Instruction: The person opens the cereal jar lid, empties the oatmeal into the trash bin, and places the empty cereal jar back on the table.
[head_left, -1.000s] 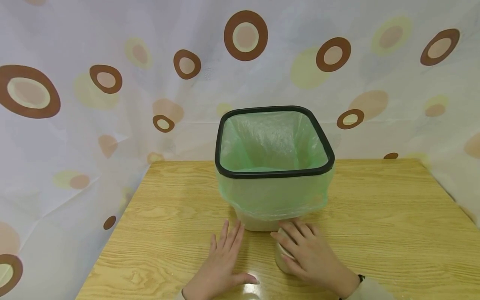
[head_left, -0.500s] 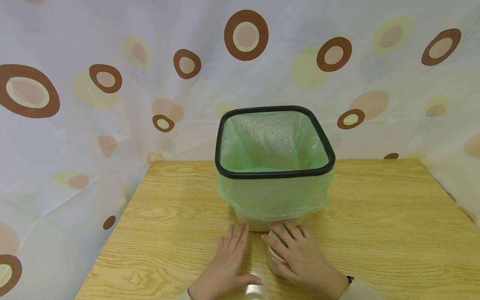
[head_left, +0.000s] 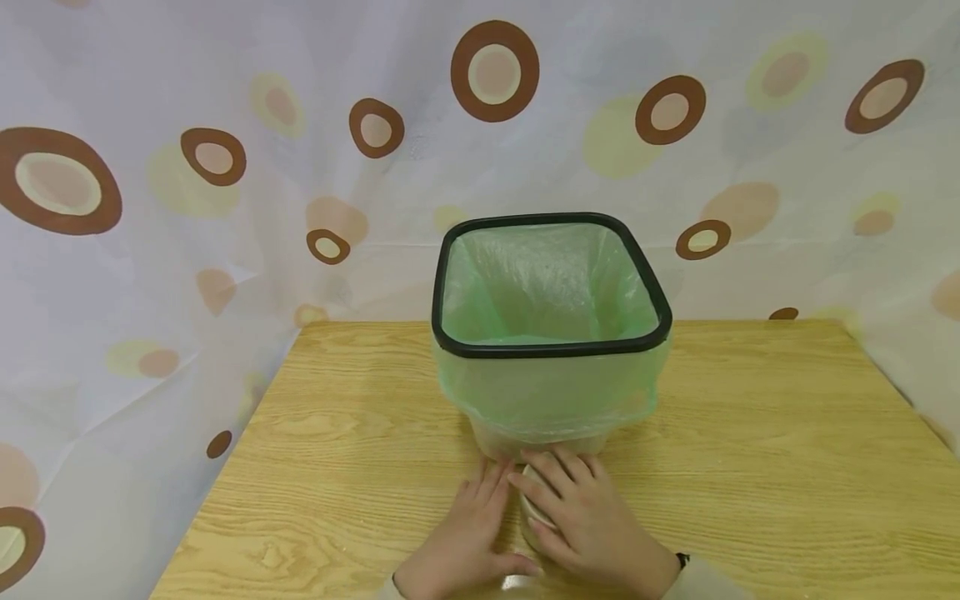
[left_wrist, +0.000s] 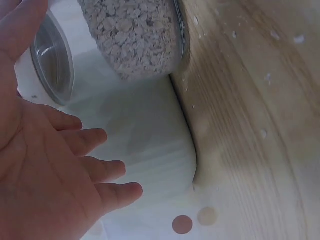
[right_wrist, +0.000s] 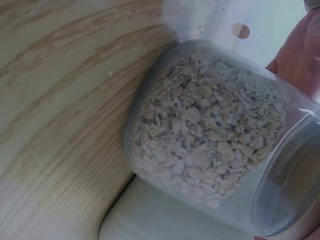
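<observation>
A clear jar of rolled oats (right_wrist: pixel 205 120) with a pale lid (head_left: pixel 536 496) stands upright on the table, right by the front of the bin. My right hand (head_left: pixel 600 529) holds it from above, its fingers bent over the lid. On the other side, my left hand (head_left: pixel 467 533) has its fingers extended towards the bin and its thumb out to the right; in the left wrist view the left palm (left_wrist: pixel 50 175) holds nothing. From the head view, most of the jar is hidden under the right hand.
Behind the hands stands a white bin (head_left: pixel 498 440) with a black rim (head_left: pixel 551 349) and a green plastic liner (head_left: pixel 540 392) folded over its edge. Wooden tabletop (head_left: pixel 322 475) surrounds it. A patterned sheet (head_left: pixel 420 192) hangs behind and at both sides.
The right hand has slid the jar leftwards along the table in front of the bin. My left hand has moved to the right, so the two hands are closer together.
</observation>
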